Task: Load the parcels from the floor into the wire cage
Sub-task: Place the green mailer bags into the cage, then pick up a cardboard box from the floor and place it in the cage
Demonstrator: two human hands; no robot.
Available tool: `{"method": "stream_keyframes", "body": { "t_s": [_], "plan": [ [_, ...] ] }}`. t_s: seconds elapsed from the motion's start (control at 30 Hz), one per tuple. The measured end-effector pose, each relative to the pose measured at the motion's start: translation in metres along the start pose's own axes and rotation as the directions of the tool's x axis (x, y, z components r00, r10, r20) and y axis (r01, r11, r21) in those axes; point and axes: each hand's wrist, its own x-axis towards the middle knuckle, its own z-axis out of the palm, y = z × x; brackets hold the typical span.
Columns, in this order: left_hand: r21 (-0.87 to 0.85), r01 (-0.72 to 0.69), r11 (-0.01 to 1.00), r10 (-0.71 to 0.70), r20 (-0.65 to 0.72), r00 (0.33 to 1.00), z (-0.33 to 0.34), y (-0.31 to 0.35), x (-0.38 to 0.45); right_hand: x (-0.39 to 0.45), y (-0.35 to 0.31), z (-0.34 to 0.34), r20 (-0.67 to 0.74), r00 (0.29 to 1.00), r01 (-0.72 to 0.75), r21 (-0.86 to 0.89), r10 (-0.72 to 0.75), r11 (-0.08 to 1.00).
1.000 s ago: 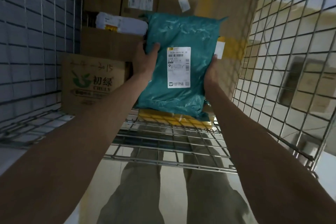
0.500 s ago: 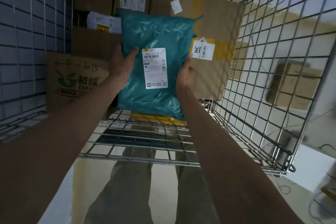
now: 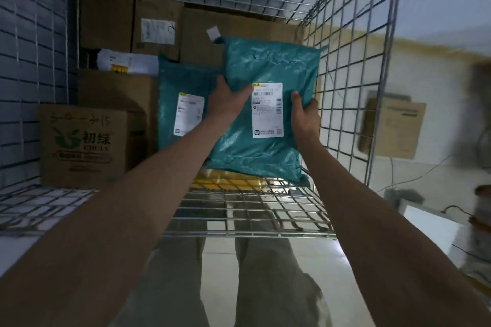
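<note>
Both of my hands hold a teal plastic mailer bag [image 3: 265, 146] with a white label, upright inside the wire cage [image 3: 348, 93], close to its right mesh wall. My left hand [image 3: 228, 99] grips the bag's left edge, thumb on the front. At the bag's right edge, my right hand [image 3: 305, 114] grips it beside the label. The bag's bottom is just above the cage's wire floor [image 3: 252, 210]. A second teal mailer bag [image 3: 183, 103] stands to the left, leaning on the boxes behind it and partly hidden by my left hand.
Brown cardboard boxes [image 3: 156, 24] fill the back of the cage. A box with green print [image 3: 82, 143] stands at the left and a white soft parcel [image 3: 127, 62] lies on a box. Something with yellow tape [image 3: 228, 183] lies under the held bag. Outside at the right is another carton [image 3: 393, 127].
The held teal bag has moved right, toward the right mesh wall. A second teal bag now shows at its left, standing against the boxes. The camera has tilted up.
</note>
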Motion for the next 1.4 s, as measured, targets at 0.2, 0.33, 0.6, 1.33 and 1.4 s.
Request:
{"method": "stream_keyframes", "body": {
  "t_s": [0.2, 0.33, 0.6, 1.33, 1.4],
  "plan": [
    [-0.118, 0.072, 0.990, -0.070, 0.025, 0.997, 0.058, -0.026, 0.001, 0.027, 0.033, -0.022, -0.041, 0.988, 0.138, -0.246, -0.152, 0.959],
    [-0.067, 0.114, 0.991, -0.114, 0.009, 0.993, 0.070, -0.055, 0.017, 0.046, 0.056, -0.002, -0.015, 0.993, 0.114, -0.253, -0.121, 0.961],
    [0.056, 0.177, 0.983, -0.179, 0.036, 0.983, 0.082, -0.082, 0.043, 0.068, 0.096, 0.033, 0.132, 0.980, 0.180, -0.301, -0.146, 0.937],
    [0.755, -0.553, 0.352, 0.463, 0.373, 0.804, 0.033, 0.240, -0.210, -0.122, -0.145, -0.232, 0.210, 0.765, 0.570, -0.661, -0.609, 0.488],
    [0.754, -0.596, 0.276, 0.478, 0.431, 0.766, 0.060, 0.275, -0.239, -0.122, -0.139, -0.292, 0.159, 0.810, 0.504, -0.682, -0.565, 0.531]
  ]
}}
